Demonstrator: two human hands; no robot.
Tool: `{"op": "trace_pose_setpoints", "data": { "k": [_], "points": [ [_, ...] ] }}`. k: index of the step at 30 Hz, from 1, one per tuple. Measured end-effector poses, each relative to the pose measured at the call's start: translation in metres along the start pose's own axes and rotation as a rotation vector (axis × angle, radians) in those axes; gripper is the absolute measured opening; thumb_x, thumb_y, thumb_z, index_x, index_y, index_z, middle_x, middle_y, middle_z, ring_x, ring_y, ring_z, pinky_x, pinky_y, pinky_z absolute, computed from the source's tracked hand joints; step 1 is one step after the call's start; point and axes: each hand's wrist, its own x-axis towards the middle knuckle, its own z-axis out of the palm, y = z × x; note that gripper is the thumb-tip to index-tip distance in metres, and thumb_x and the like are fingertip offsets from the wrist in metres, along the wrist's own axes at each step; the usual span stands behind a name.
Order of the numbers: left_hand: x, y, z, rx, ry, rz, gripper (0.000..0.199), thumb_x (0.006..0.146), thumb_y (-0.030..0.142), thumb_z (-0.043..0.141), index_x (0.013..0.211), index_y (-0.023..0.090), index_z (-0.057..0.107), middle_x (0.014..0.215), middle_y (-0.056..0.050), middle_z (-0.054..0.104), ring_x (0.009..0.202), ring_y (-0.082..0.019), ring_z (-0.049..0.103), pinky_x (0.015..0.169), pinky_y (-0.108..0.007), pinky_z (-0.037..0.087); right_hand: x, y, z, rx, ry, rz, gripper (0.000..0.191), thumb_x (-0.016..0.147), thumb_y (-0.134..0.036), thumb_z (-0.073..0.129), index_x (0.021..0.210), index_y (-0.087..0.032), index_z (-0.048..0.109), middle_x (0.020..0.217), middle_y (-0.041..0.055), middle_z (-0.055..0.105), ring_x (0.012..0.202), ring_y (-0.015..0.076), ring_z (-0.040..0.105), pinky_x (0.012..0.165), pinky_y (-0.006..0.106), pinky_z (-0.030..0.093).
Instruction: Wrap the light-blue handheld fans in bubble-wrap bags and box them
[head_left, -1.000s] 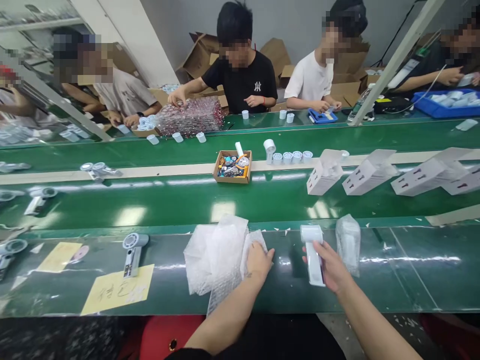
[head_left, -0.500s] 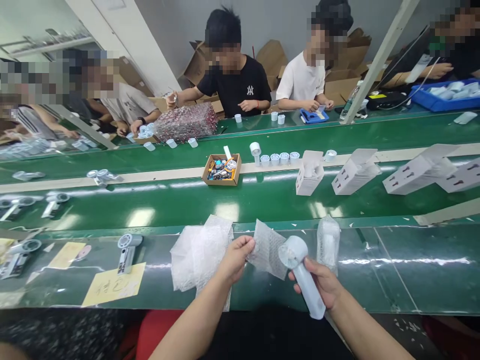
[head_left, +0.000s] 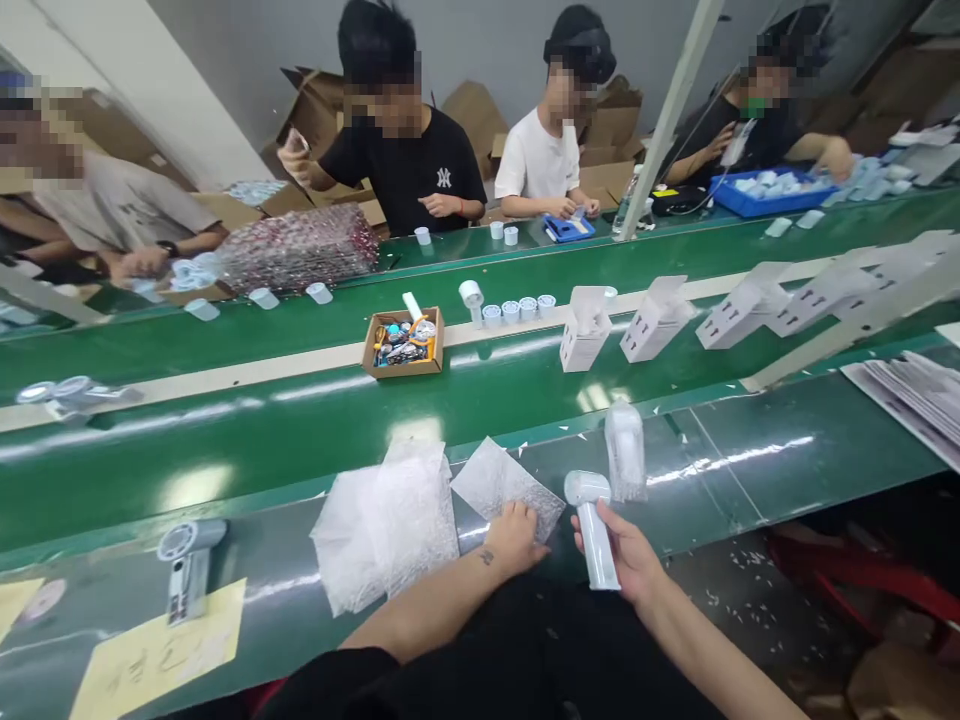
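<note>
My right hand (head_left: 634,555) is wrapped round the handle of a pale blue handheld fan (head_left: 598,540), held upright with its round head at the top. My left hand (head_left: 516,538) has its fingers bent over the near side of a bubble wrap bag (head_left: 487,475) at the bench; the thumb side is partly hidden. Left of it lies a loose pile of bubble wrap bags (head_left: 390,530). Just beyond my right hand, a fan in bubble wrap (head_left: 626,450) lies on the bench.
Another fan (head_left: 189,565) rests on a yellow paper (head_left: 172,650) at the left. Across the belt stand a cardboard box of small parts (head_left: 405,345) and several white boxes (head_left: 585,340). A post (head_left: 862,325) rises at the right. Several people sit opposite.
The view has turned to the right. My left hand has gone from pinching the bag's left edge to lying over its near side. My right hand still holds the fan, now more upright.
</note>
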Motion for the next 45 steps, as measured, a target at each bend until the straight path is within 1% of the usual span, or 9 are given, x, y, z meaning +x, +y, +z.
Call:
{"op": "trace_pose_setpoints", "data": {
  "k": [4, 9, 12, 18, 22, 26, 31, 35, 45],
  "points": [
    [0.011, 0.000, -0.014, 0.001, -0.052, 0.017, 0.022, 0.086, 0.019, 0.049, 0.086, 0.012, 0.070, 0.098, -0.017, 0.069, 0.103, -0.032, 0.062, 0.090, -0.042, 0.046, -0.021, 0.004, -0.002, -0.042, -0.011, -0.052, 0.025, 0.079, -0.026, 0.077, 0.092, -0.013, 0.060, 0.073, 0.0064, 0.072, 0.064, 0.0179, 0.071, 0.057, 0.027, 0.061],
    [0.000, 0.004, -0.049, -0.183, -0.098, 0.151, 0.022, 0.080, 0.016, 0.051, 0.082, 0.013, 0.073, 0.080, -0.005, 0.072, 0.082, -0.021, 0.064, 0.072, -0.027, 0.046, -0.038, 0.011, 0.022, -0.233, -0.323, -0.015, 0.067, 0.062, -0.033, 0.088, 0.116, -0.020, 0.052, 0.082, 0.0040, 0.072, 0.066, 0.0224, 0.071, 0.048, 0.029, 0.057],
    [-0.011, 0.004, -0.064, -0.293, -0.108, 0.222, 0.016, 0.074, 0.017, 0.055, 0.072, 0.014, 0.071, 0.070, 0.000, 0.069, 0.072, -0.017, 0.062, 0.064, -0.023, 0.044, -0.042, 0.010, 0.033, -0.286, -0.379, -0.030, 0.067, 0.062, -0.036, 0.086, 0.117, -0.020, 0.052, 0.083, 0.0037, 0.071, 0.063, 0.0207, 0.070, 0.047, 0.028, 0.056],
    [-0.023, 0.017, -0.070, -0.463, 0.181, 0.225, 0.029, 0.088, 0.033, 0.044, 0.085, 0.016, 0.068, 0.079, -0.004, 0.068, 0.073, -0.018, 0.061, 0.069, -0.028, 0.048, -0.049, 0.012, 0.027, -0.329, -0.168, -0.116, 0.048, 0.067, -0.037, 0.082, 0.100, -0.017, 0.054, 0.074, 0.0042, 0.069, 0.061, 0.0204, 0.068, 0.046, 0.028, 0.054],
    [-0.035, 0.025, -0.063, -0.319, 0.371, 0.502, 0.024, 0.093, 0.031, 0.043, 0.085, 0.019, 0.064, 0.081, -0.006, 0.066, 0.076, -0.018, 0.061, 0.072, -0.029, 0.048, -0.054, 0.017, 0.029, -0.260, -0.096, -0.184, 0.053, 0.063, -0.039, 0.084, 0.100, -0.019, 0.050, 0.073, 0.0030, 0.069, 0.062, 0.0217, 0.068, 0.044, 0.028, 0.053],
    [-0.043, 0.027, -0.056, -0.170, 0.375, 0.681, 0.022, 0.096, 0.023, 0.041, 0.088, 0.019, 0.061, 0.076, -0.004, 0.064, 0.072, -0.017, 0.061, 0.068, -0.027, 0.049, -0.060, 0.019, 0.034, -0.193, -0.013, -0.299, 0.066, 0.061, -0.034, 0.085, 0.114, -0.022, 0.047, 0.073, -0.0011, 0.068, 0.062, 0.0217, 0.068, 0.047, 0.030, 0.054],
    [-0.038, 0.053, -0.052, 0.018, 0.441, 0.825, 0.026, 0.097, 0.021, 0.037, 0.089, 0.017, 0.062, 0.082, -0.008, 0.065, 0.079, -0.020, 0.061, 0.074, -0.032, 0.051, -0.065, 0.015, 0.037, -0.211, -0.023, -0.216, 0.068, 0.065, -0.030, 0.082, 0.122, -0.024, 0.046, 0.064, -0.0035, 0.065, 0.053, 0.0189, 0.063, 0.047, 0.029, 0.051],
    [-0.034, 0.061, -0.058, 0.229, 0.226, 1.000, 0.029, 0.096, 0.017, 0.034, 0.092, 0.017, 0.063, 0.085, -0.010, 0.065, 0.080, -0.021, 0.059, 0.076, -0.034, 0.050, -0.060, 0.019, 0.028, -0.064, 0.070, -0.202, 0.050, 0.066, -0.024, 0.081, 0.105, -0.025, 0.049, 0.058, -0.0059, 0.062, 0.052, 0.0163, 0.061, 0.052, 0.027, 0.051],
    [-0.018, 0.065, -0.043, -0.127, 0.132, 0.470, 0.024, 0.090, 0.024, 0.043, 0.091, 0.019, 0.066, 0.081, -0.006, 0.069, 0.079, -0.020, 0.064, 0.073, -0.030, 0.048, -0.043, 0.015, 0.002, -0.204, 0.035, -0.046, 0.028, 0.071, -0.032, 0.074, 0.084, -0.020, 0.052, 0.064, 0.0001, 0.062, 0.051, 0.0141, 0.059, 0.053, 0.027, 0.051]
  ]
}}
